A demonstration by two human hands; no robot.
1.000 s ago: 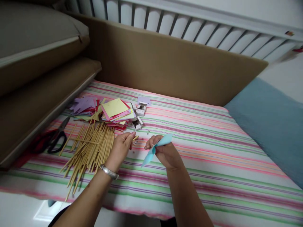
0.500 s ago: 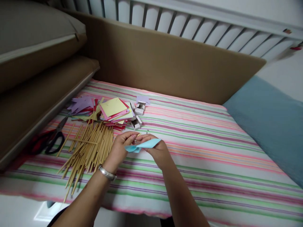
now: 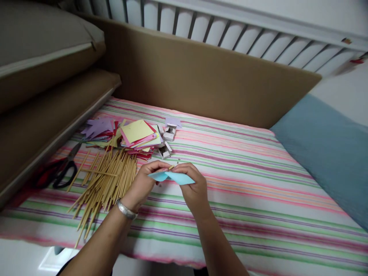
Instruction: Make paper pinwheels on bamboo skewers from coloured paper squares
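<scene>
My left hand (image 3: 143,184) and my right hand (image 3: 192,188) meet over the striped bedspread (image 3: 244,184), fingertips together. Between them is a folded light-blue paper piece (image 3: 172,177). A thin wooden stick tip (image 3: 171,167) pokes out where the fingers meet, pinched by my left hand. My right hand grips the blue paper from above. A silver bracelet is on my left wrist. A pile of wooden sticks (image 3: 106,184) lies just left of my left hand.
A stack of coloured paper squares (image 3: 138,134) and purple cut-outs (image 3: 99,126) lie behind the sticks, with small white boxes (image 3: 168,142) beside them. Black-handled scissors (image 3: 61,168) rest at the left. Brown cushions and a brown board border the bed; a blue pillow (image 3: 324,149) lies at the right.
My hands came together; the blue paper, held up in my right hand alone, turned flat and now sits between both hands at the stick tip.
</scene>
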